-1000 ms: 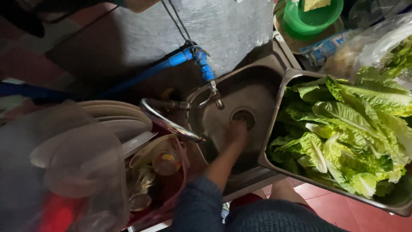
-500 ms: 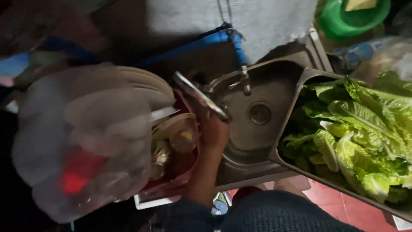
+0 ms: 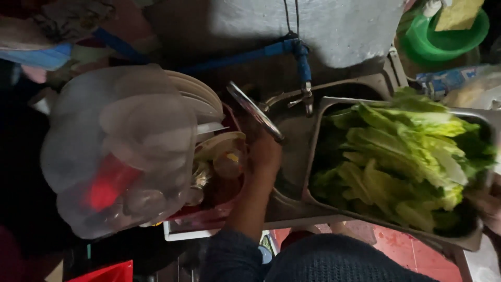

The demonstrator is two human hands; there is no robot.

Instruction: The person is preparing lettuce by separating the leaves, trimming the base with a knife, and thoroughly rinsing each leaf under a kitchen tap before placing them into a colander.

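Our left hand point(image 3: 265, 156) is closed around the rim of a round metal lid or pan point(image 3: 254, 110), which stands tilted on edge above the near left corner of the steel sink point(image 3: 292, 130). The fingers wrap its lower end, so the disc rises up and away from the grip toward the stacked plates point(image 3: 195, 96). It looks thin, stiff and light, though likely wet and slippery, and we judge the rim the only fair place to hold it; in this dim light we cannot be sure whether it is a lid or a shallow pan.

Our right hand point(image 3: 488, 206) shows only at the frame's right edge, pressed against the far end of a deep steel tray point(image 3: 318, 151); whether its fingers are curled about the rim we cannot tell. The tray sits across the sink, heaped with green lettuce leaves point(image 3: 402, 156), and we judge it heavy and awkward, while the leaves are soft and bruise easily.

Just left of the left hand lies a red dish rack point(image 3: 219, 190) crowded with cups and plates, and beyond it a clear plastic cover point(image 3: 120, 151). Above the sink a tap point(image 3: 305, 96) hangs from a blue pipe point(image 3: 250, 52), with a green basin point(image 3: 443, 31) at the top right.
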